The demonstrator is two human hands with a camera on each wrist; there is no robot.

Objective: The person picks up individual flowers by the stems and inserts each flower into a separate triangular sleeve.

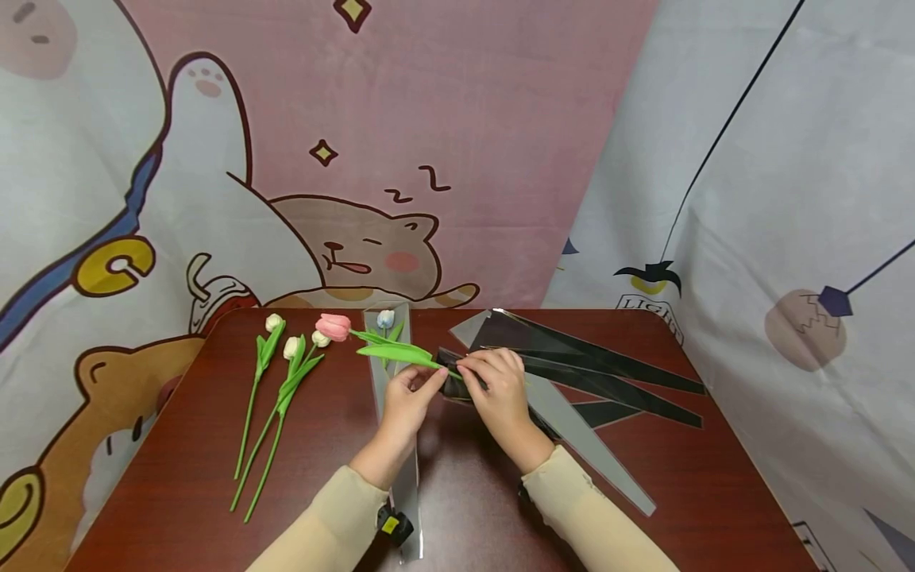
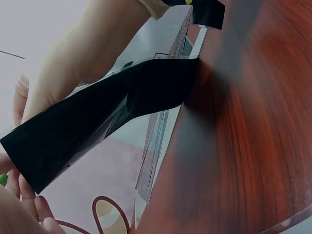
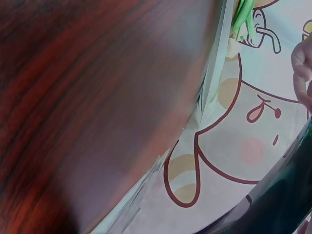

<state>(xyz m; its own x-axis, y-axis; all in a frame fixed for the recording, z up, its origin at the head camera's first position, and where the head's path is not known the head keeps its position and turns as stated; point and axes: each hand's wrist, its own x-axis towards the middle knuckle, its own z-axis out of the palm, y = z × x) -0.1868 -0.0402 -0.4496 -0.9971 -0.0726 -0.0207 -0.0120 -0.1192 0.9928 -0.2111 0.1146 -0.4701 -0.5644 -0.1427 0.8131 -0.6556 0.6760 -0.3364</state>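
A person's left hand (image 1: 403, 400) pinches a pink tulip (image 1: 396, 353) at the mouth of a black sleeve (image 2: 97, 105) gripped by the right hand (image 1: 500, 388); wrapping looks begun but unfinished, three white tulips (image 1: 293, 381) lying bare on the table (image 1: 329, 485).

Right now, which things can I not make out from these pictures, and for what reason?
Head view: lower stem of the pink tulip, hidden by the black sheet and right hand.
Head view: lower stem of the blue flower, lost behind the green leaf and left hand.
Left wrist view: the tulip's head, out of frame.
Right wrist view: the black sheet's full length, cut off by the edge.
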